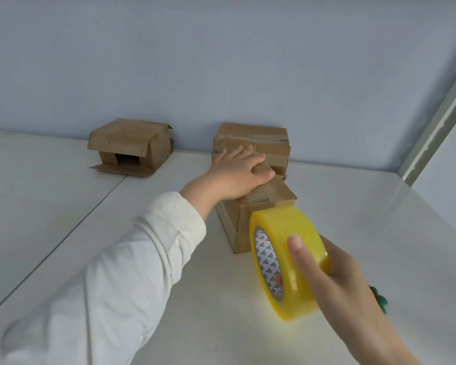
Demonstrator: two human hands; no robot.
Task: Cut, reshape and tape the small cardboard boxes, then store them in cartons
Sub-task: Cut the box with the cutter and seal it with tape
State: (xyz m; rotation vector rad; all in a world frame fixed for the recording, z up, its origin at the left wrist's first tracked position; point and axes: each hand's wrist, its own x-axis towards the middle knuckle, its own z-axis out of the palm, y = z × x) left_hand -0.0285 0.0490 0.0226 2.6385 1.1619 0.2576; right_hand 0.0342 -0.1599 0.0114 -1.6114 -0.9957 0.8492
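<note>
Pale blue-grey wall (221,61) backs a white desk (63,206). Toward the desk's back edge, near its middle, sits the small cardboard box (281,192). One lower corner points at the person, and its long axis seems to run away toward the wall.

The left hand (237,175), in a white sleeve (132,259), lies flat on the box top with its fingers straight. The right hand (337,275) grips the yellow tape roll (279,225), thumb over the band and a fingertip inside the core. The roll is upright at the box's near right corner, its core facing left.

A taped box (263,139) stands just behind; whether they touch is unclear. An open box (132,143) stands left along the back edge.
</note>
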